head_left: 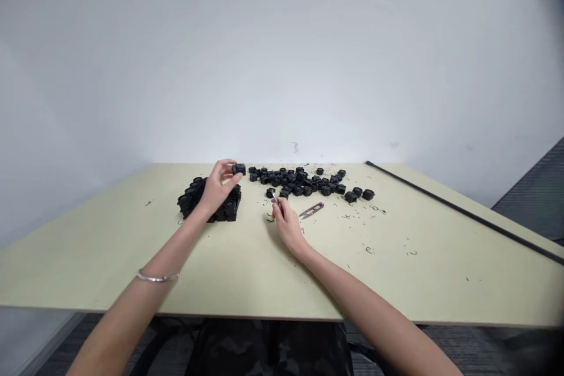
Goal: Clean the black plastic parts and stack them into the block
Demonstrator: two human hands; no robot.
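My left hand (218, 188) is raised above a stacked block of black parts (211, 202) and pinches one small black part (238, 169) between thumb and fingers. My right hand (285, 222) rests on the table with fingers closed on a thin metal tool (275, 198) whose tip points toward the loose pile of black parts (304, 182). A thin silver bracelet sits on my left wrist.
A small pair of snips (312, 210) lies just right of my right hand. Tiny black trimmings (368, 249) are scattered over the pale table (88, 247). A long black rod (462, 211) runs along the right side. A plain wall stands behind.
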